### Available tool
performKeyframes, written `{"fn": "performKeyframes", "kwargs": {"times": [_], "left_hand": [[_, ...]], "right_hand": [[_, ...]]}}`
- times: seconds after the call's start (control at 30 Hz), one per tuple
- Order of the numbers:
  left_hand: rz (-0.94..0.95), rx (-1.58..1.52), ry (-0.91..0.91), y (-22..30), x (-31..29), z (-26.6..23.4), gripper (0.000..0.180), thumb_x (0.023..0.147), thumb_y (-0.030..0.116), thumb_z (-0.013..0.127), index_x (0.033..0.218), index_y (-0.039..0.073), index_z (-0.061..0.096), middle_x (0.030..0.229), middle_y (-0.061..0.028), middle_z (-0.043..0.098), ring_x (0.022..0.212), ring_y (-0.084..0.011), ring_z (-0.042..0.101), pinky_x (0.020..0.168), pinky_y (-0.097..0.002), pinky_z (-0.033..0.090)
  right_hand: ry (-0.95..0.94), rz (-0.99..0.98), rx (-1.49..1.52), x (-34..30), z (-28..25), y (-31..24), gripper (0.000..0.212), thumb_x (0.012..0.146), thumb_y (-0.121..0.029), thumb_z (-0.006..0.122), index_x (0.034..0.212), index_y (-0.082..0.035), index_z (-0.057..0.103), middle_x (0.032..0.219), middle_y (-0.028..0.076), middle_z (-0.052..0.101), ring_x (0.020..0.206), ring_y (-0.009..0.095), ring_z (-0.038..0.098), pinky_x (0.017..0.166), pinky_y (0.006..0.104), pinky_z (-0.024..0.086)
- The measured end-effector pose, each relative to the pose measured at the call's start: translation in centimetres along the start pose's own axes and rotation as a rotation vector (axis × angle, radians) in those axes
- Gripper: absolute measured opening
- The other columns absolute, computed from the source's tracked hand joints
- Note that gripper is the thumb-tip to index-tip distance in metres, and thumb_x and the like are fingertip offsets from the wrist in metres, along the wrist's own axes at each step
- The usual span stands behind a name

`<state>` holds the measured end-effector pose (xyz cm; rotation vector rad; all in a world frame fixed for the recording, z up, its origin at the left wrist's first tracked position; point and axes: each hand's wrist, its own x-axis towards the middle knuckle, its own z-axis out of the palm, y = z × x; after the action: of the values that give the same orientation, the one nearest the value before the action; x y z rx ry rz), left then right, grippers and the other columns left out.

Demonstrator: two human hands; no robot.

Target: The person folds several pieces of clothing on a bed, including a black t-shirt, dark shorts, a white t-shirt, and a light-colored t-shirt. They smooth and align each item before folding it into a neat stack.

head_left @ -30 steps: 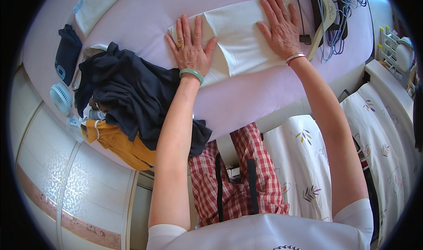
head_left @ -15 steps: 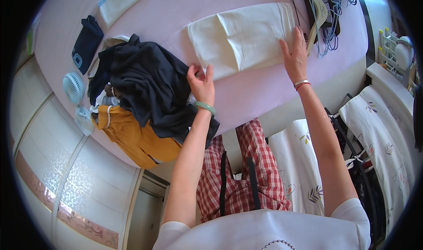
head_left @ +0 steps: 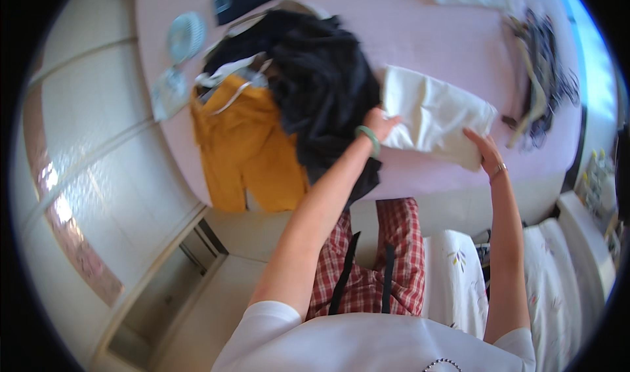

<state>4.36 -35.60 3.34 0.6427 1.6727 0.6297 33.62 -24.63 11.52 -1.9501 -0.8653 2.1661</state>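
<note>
**Folded white cloth held at both ends on pink bench**

Seen from above, near to far: red-checked trousers (head_left: 367, 267) at the bench's near edge, a flowered white cover (head_left: 453, 280) to the right. Right hand (head_left: 484, 150) at the near right corner of the folded white cloth (head_left: 434, 117), fingers closed on its edge, or so judged, the grip partly hidden. Left hand (head_left: 379, 123), with a green bangle (head_left: 369, 140) at the wrist, laid on the cloth's left end, fingers spread flat, not gripping. Cloth lying mid-bench, touching a heap of black garments (head_left: 321, 86); a mustard-yellow garment (head_left: 246, 145) draped over the bench's (head_left: 446, 44) near edge beyond. Farther off, a small round fan (head_left: 185, 37) and tangled hangers (head_left: 541, 77). Judged mid-fold or mid-shift; next likely calls for a two-handed hold keeping the folds together.
</note>
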Motion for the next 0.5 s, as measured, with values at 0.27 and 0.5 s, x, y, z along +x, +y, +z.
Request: {"fn": "performKeyframes", "kwargs": {"times": [0.27, 0.5], "left_hand": [[0.193, -0.258, -0.025, 5.3, -12.3, -8.9, 0.042, 0.085, 0.018, 0.073, 0.119, -0.001, 0.058, 0.107, -0.0101, 0.069, 0.096, -0.0161, 0.065, 0.085, -0.0301, 0.051], [0.195, -0.402, 0.181, 1.5, -21.2, -24.9, 0.039, 0.087, 0.024, 0.071, 0.115, -0.002, 0.061, 0.097, -0.0052, 0.069, 0.080, -0.0110, 0.063, 0.071, -0.0283, 0.052]], "right_hand": [[0.050, -0.251, -0.078, -11.8, 7.4, -4.4, 0.035, 0.086, -0.024, 0.070, 0.111, 0.001, 0.065, 0.095, 0.007, 0.070, 0.081, 0.014, 0.067, 0.072, 0.0287, 0.054], [-0.187, -0.472, -0.261, -13.4, 21.1, -5.1, 0.028, 0.089, -0.016, 0.069, 0.110, 0.002, 0.065, 0.097, 0.003, 0.069, 0.083, 0.008, 0.063, 0.073, 0.0256, 0.051]]}}
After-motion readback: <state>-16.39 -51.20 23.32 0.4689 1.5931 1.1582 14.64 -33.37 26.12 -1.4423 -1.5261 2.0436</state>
